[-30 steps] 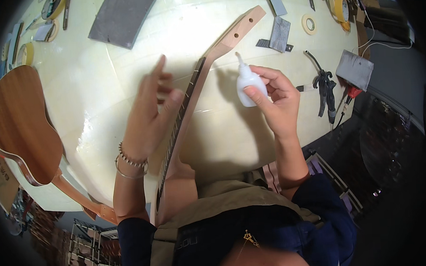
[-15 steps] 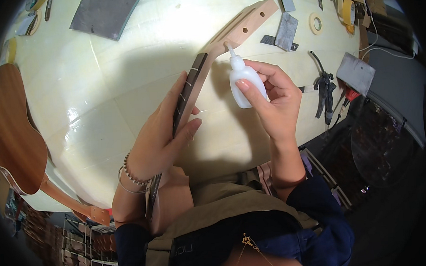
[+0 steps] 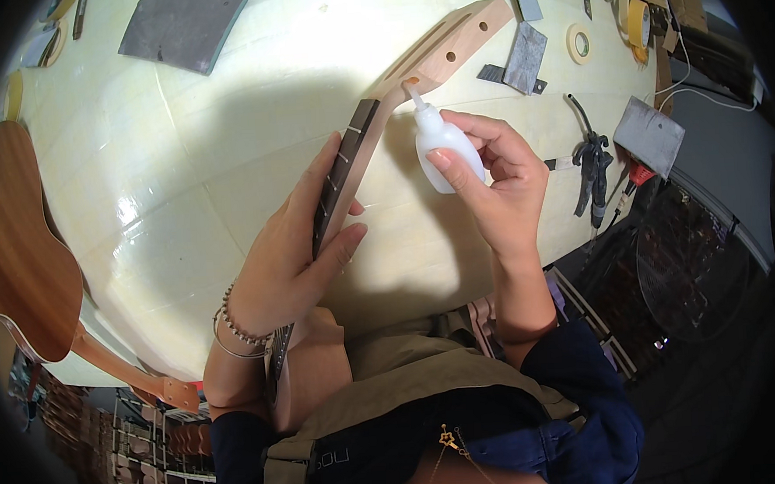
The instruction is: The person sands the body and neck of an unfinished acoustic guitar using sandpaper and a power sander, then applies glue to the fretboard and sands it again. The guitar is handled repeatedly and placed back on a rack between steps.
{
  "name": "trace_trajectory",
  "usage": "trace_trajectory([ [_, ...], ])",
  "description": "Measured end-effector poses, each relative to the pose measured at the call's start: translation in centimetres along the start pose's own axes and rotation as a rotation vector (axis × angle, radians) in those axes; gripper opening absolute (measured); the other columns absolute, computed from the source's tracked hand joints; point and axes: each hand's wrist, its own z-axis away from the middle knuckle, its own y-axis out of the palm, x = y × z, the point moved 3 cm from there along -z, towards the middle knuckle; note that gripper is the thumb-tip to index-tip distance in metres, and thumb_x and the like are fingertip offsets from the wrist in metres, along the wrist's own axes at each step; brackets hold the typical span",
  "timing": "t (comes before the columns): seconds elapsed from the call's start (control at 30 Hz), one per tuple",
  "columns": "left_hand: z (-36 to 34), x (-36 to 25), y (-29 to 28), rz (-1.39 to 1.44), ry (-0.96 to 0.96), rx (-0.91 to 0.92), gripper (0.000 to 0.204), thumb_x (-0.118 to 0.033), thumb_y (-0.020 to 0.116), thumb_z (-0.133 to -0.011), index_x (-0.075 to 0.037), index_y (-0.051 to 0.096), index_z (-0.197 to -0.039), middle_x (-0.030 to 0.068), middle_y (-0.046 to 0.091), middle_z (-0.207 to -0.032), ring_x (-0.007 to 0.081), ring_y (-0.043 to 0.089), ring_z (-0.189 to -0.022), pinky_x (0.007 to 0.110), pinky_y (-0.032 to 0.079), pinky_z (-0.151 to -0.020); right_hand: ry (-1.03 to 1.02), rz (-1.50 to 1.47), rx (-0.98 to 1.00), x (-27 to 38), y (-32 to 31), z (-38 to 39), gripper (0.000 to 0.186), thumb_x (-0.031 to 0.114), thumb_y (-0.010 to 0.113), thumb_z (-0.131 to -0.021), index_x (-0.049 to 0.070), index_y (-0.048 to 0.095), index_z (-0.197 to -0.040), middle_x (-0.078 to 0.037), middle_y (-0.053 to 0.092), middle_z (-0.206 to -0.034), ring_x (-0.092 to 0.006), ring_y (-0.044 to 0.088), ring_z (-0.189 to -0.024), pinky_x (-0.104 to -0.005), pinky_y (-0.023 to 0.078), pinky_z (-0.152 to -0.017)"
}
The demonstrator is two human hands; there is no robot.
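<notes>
Holding: the left hand (image 3: pixel 296 260) gripped a guitar neck (image 3: pixel 373 137), fingers (image 3: pixel 318 175) wrapped over the fretboard, thumb against its side.
Neck: pale wood with a dark fretboard crossed by light frets; slotted headstock with round side holes, raised over the table (image 3: pixel 183 183), heel end down by the person's lap.
Bottle: small white squeeze bottle (image 3: pixel 442 143) clamped in the right hand (image 3: pixel 499 188), fingers closed round its body, pointed nozzle touching the neck just below the headstock.
Rolls: pale tape ring (image 3: pixel 580 43) far right on the table; yellow roll (image 3: pixel 632 17) beside it.
Sheets: grey rectangular pads (image 3: pixel 185 23) along the far edge.
Guitar body: brown (image 3: pixel 16 253), at left.
</notes>
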Motion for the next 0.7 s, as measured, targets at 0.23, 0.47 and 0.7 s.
trace_trajectory([
  [0.23,-0.2,-0.4,-0.1,0.044,-0.018,0.010,0.069,-0.002,0.053,-0.086,-0.006,0.018,-0.146,0.0069,0.054,-0.099,0.0069,0.053,-0.066,0.021,0.047,-0.058,-0.090,0.119,-0.054,-0.5,-0.3,-0.3,0.032,0.011,0.077,-0.073,0.003,0.067,-0.102,-0.003,0.066,-0.082,-0.0047,0.054,-0.068,-0.0181,0.042,-0.059],
  [0.47,0.1,0.4,-0.3,-0.005,0.052,0.041,0.070,-0.008,0.056,-0.088,-0.006,0.017,-0.145,0.0083,0.057,-0.097,0.0153,0.057,-0.077,0.027,0.047,-0.069,-0.249,-0.091,-0.268,2.2,-3.2,-4.0,0.034,0.008,0.077,-0.072,0.000,0.064,-0.102,-0.001,0.064,-0.083,-0.0025,0.049,-0.068,-0.0162,0.036,-0.059],
  [0.7,-0.1,-0.2,0.1,0.050,0.016,0.099,0.070,-0.003,0.051,-0.089,-0.006,0.012,-0.146,0.0055,0.053,-0.097,0.0079,0.053,-0.065,0.023,0.049,-0.057,-0.210,0.237,0.276,6.7,3.0,-13.2,0.022,0.016,0.071,-0.076,0.001,0.064,-0.091,-0.007,0.066,-0.078,-0.0142,0.061,-0.070,-0.0269,0.048,-0.066],
])
